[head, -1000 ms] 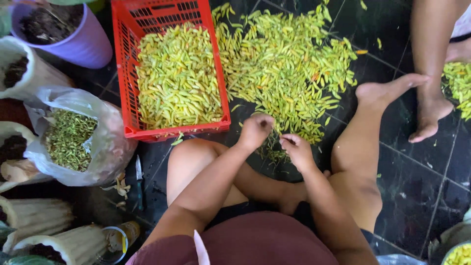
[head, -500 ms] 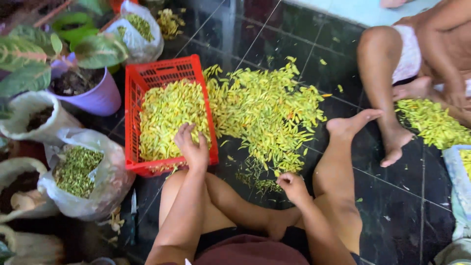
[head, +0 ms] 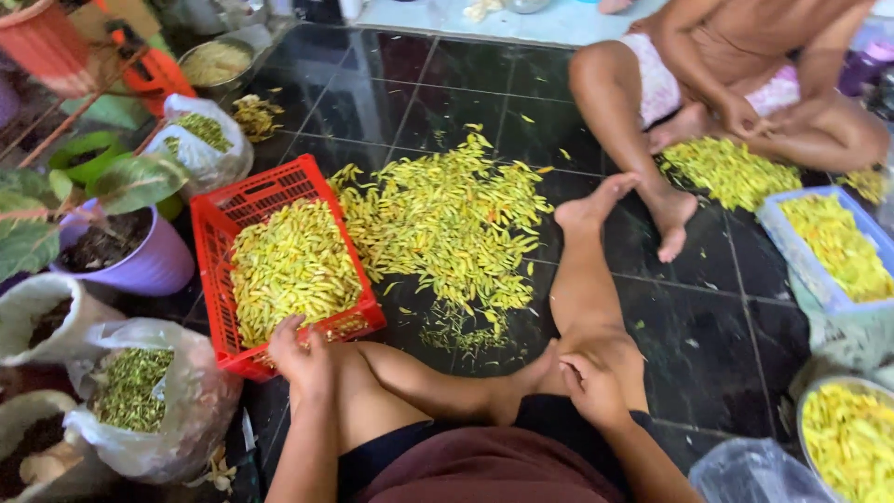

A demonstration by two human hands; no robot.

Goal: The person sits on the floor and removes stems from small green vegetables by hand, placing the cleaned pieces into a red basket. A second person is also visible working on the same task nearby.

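A red plastic crate full of slender yellow-green pods stands on the dark tile floor, just beyond my bent left knee. My left hand lies over the crate's near rim, fingers curled on the edge and touching the pods. My right hand rests flat on my right leg near the foot tucked against it and holds nothing. A wide loose heap of the same pods is spread on the floor to the right of the crate, beside my outstretched right leg.
Another person sits at the far right with a pod pile and a blue tub of pods. A metal bowl of pods is at lower right. Bags of green stems, white sacks and a purple plant pot crowd the left.
My left hand has drawn back from over the pods to the crate's near rim. My right hand has left the floor heap and settled on my leg. The view has tilted up.
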